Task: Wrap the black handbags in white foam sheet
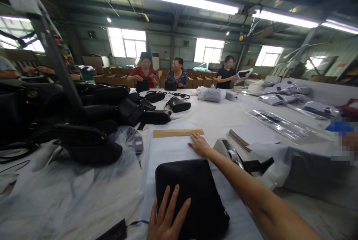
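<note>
A black handbag lies flat in front of me on a stack of thin white paper sheets. My left hand rests on the bag's lower left side with its fingers spread. Beyond the bag, my right hand lies open on the white paper. Its fingertips reach the right part of a tan paper strip along the sheet's far edge. A black hang tag on a cord shows at the bottom, left of my left hand.
Several black bags are heaped on the left, beside a slanted metal post. A tape dispenser, a stack of cards and plastic-wrapped goods lie to the right. Several people work across the table.
</note>
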`<state>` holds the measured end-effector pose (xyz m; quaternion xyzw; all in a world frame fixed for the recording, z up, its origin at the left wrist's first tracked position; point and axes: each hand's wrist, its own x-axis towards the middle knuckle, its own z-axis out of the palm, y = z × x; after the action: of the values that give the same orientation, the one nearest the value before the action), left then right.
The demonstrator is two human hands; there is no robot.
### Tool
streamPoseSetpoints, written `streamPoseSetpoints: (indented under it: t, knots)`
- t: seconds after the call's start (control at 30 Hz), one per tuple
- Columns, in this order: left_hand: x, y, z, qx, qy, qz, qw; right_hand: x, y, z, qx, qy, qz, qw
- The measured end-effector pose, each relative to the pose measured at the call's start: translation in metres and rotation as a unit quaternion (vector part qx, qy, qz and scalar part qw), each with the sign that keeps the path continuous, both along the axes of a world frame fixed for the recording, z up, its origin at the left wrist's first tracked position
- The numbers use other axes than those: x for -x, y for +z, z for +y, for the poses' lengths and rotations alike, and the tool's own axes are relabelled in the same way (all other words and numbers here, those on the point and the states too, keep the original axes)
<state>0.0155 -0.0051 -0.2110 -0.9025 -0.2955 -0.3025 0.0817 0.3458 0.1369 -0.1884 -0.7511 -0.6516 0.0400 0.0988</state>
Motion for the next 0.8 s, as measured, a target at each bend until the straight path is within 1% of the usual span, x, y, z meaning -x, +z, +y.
streamPoseSetpoints:
  t: [0.1, 0.2, 0.3, 0.4, 0.53, 0.63, 0.8]
  knots:
    - [-0.002, -0.004, -0.001, -0.008, 0.002, -0.009, 1.0, 0.003, -0.001, 0.003, -0.013, 0.0, -0.006, 1.0]
    - [-0.002, -0.006, 0.001, -0.018, 0.004, -0.009, 1.0, 0.005, 0.003, 0.003, -0.035, 0.009, -0.007, 0.999]
    - [-0.001, -0.006, 0.002, -0.047, 0.009, 0.002, 0.999, 0.004, 0.006, 0.001, -0.06, 0.015, -0.002, 0.998]
    - [-0.001, -0.005, 0.003, -0.069, 0.008, 0.006, 0.998, 0.004, 0.01, 0.0, -0.086, -0.001, 0.005, 0.996]
    - [-0.001, -0.005, 0.003, -0.074, 0.006, 0.007, 0.997, 0.007, 0.016, -0.001, -0.112, -0.025, 0.016, 0.993]
    - [-0.001, -0.005, 0.003, -0.078, 0.018, 0.008, 0.997, 0.008, 0.02, 0.0, -0.108, -0.038, 0.027, 0.993]
    - [-0.002, -0.007, 0.002, -0.084, 0.034, 0.008, 0.996, 0.004, 0.021, 0.015, -0.056, -0.076, 0.032, 0.995]
